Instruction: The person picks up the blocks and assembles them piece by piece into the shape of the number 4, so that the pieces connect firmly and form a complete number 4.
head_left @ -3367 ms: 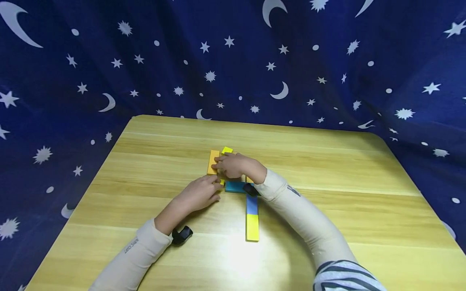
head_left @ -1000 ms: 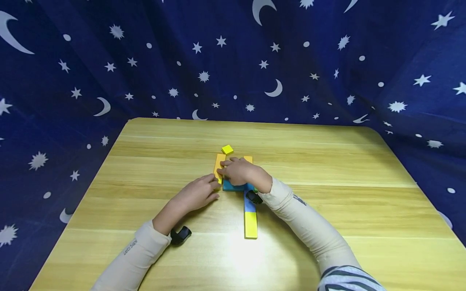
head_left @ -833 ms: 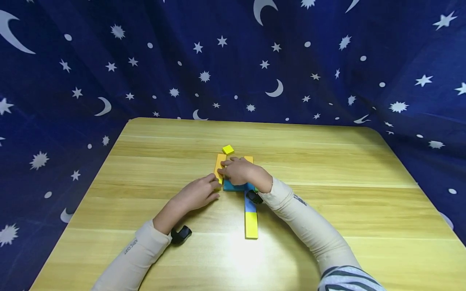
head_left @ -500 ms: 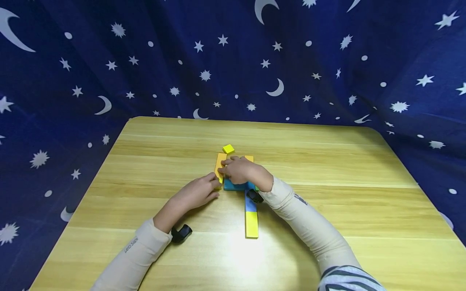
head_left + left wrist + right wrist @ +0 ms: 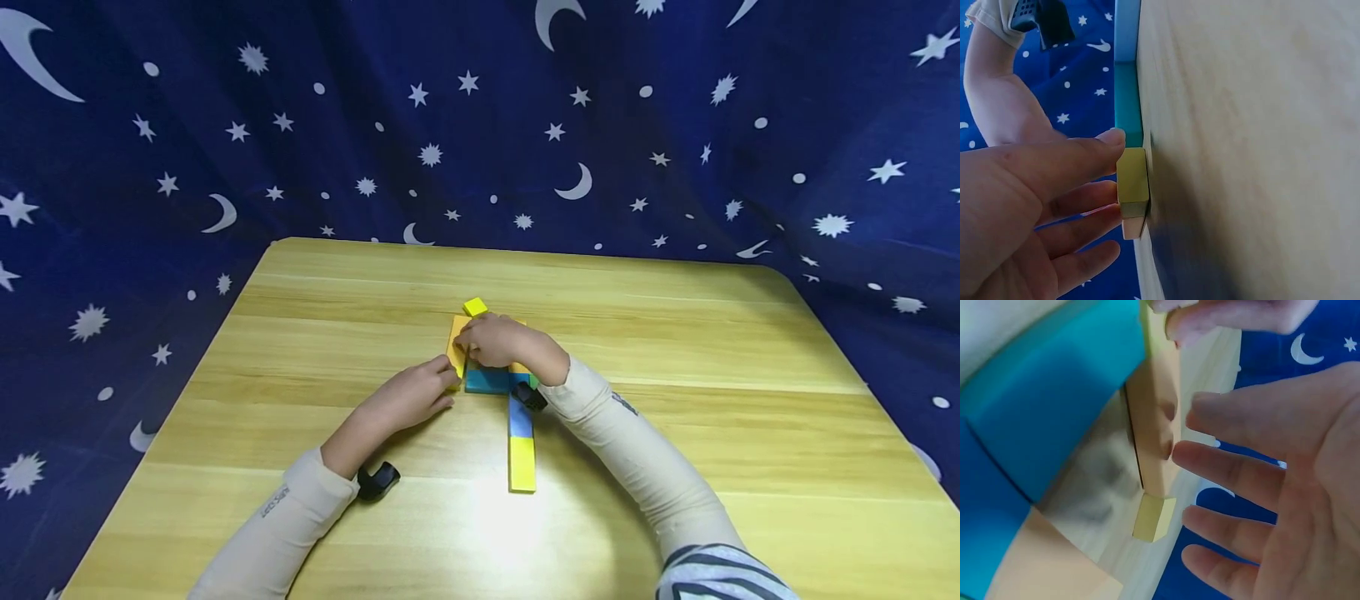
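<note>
My left hand [image 5: 408, 396] has its thumb and fingertips about a yellow block [image 5: 1132, 178] in the left wrist view. This block lies against the end of a teal block [image 5: 486, 382]. Behind it, an orange block [image 5: 454, 333] runs away from me. My right hand [image 5: 498, 340] hovers over that orange block; in the right wrist view its fingers are extended and cast shadows on the block. A smaller yellow block [image 5: 475, 306] sits at the far end of the orange one. Exact fingertip contact of the right hand cannot be told.
A blue block [image 5: 520, 419] and a yellow block [image 5: 522, 467] form a line toward me. Another orange block [image 5: 517, 367] and a green piece [image 5: 533, 381] are partly hidden by the right arm. A star-patterned cloth [image 5: 495, 108] hangs behind the wooden table [image 5: 675, 350].
The left orange block has shifted right since the oldest frame and now lines up with the yellow block. My right hand has lifted slightly from it. The left hand stays nearly in place.
</note>
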`<action>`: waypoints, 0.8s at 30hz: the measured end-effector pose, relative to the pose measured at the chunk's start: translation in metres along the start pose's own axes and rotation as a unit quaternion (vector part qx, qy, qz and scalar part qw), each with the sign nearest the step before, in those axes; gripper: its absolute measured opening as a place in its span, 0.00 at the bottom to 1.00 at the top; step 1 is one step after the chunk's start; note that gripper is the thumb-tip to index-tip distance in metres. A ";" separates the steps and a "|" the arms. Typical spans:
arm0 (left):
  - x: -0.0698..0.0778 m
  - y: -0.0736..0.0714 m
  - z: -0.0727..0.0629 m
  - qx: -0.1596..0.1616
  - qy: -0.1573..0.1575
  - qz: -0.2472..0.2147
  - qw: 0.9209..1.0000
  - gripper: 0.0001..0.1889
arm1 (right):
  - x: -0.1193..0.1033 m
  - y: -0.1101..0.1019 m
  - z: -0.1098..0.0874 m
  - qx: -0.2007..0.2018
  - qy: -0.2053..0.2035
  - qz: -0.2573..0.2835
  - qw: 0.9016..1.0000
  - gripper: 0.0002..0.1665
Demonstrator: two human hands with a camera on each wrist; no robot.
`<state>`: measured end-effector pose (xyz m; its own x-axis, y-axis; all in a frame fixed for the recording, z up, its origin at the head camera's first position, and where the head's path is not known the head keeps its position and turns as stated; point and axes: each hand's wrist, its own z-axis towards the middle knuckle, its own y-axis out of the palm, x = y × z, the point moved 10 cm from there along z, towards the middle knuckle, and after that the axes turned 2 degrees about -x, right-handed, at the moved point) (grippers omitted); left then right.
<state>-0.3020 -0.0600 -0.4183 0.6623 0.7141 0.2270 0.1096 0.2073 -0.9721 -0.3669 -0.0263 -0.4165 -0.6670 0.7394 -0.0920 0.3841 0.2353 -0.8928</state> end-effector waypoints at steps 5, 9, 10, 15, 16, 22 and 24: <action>0.001 0.001 0.001 -0.003 -0.004 0.005 1.000 0.09 | 0.003 0.000 -0.001 -0.008 0.003 -0.008 1.000 0.22; 0.001 0.000 0.002 0.001 -0.003 0.017 1.000 0.08 | 0.002 0.005 -0.001 -0.030 0.008 -0.030 0.999 0.23; 0.001 0.000 0.002 0.002 -0.003 0.018 1.000 0.08 | 0.002 0.005 -0.001 -0.031 0.010 -0.033 0.999 0.24; 0.001 -0.001 0.002 0.003 -0.006 0.023 1.000 0.09 | 0.000 0.005 -0.001 -0.037 0.016 -0.045 0.998 0.24; 0.001 -0.001 0.002 0.002 -0.005 0.026 1.000 0.09 | -0.001 0.006 -0.001 -0.039 0.017 -0.047 0.998 0.24; -0.001 0.000 0.001 0.007 0.000 0.040 0.999 0.11 | -0.001 0.007 -0.001 -0.045 0.020 -0.053 0.997 0.24; -0.001 0.000 0.001 0.008 0.002 0.037 0.999 0.11 | -0.002 0.007 -0.001 -0.044 0.019 -0.052 0.998 0.24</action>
<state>-0.3032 -0.0605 -0.4187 0.6712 0.7250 0.1544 0.0489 0.1645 -0.9852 -0.3623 -0.0250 -0.4223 -0.6821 0.7311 0.0164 0.3707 0.3651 -0.8540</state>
